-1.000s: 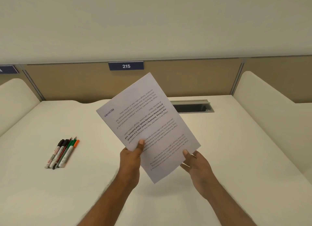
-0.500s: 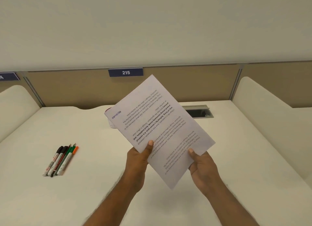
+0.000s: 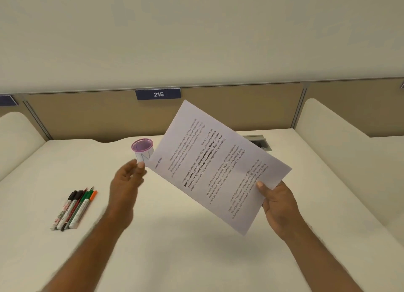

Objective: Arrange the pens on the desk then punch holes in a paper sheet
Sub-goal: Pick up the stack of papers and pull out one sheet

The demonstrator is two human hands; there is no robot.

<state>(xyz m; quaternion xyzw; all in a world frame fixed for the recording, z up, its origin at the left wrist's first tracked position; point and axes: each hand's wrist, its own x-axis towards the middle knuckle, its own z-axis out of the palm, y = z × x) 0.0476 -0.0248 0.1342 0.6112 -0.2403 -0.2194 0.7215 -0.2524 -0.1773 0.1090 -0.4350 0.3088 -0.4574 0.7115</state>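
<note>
A printed paper sheet [image 3: 216, 165] is held tilted above the desk, its text upside down to me. My right hand [image 3: 277, 202] pinches its lower right edge, thumb on top. My left hand [image 3: 127, 182] is off the sheet, fingers apart and blurred, just below a small white cup with a purple rim [image 3: 143, 148] at the back of the desk. Several pens [image 3: 73, 208] with black, green and orange caps lie side by side on the desk at the left. No hole punch is in view.
The white desk [image 3: 185, 248] has raised side dividers left and right and a tan back panel with a "215" label [image 3: 158, 94]. A cable slot [image 3: 259, 142] sits at the back right, partly behind the sheet.
My left hand let go of the sheet and moved up and left toward the cup. The sheet swung right, held by my right hand alone, uncovering the cup.
</note>
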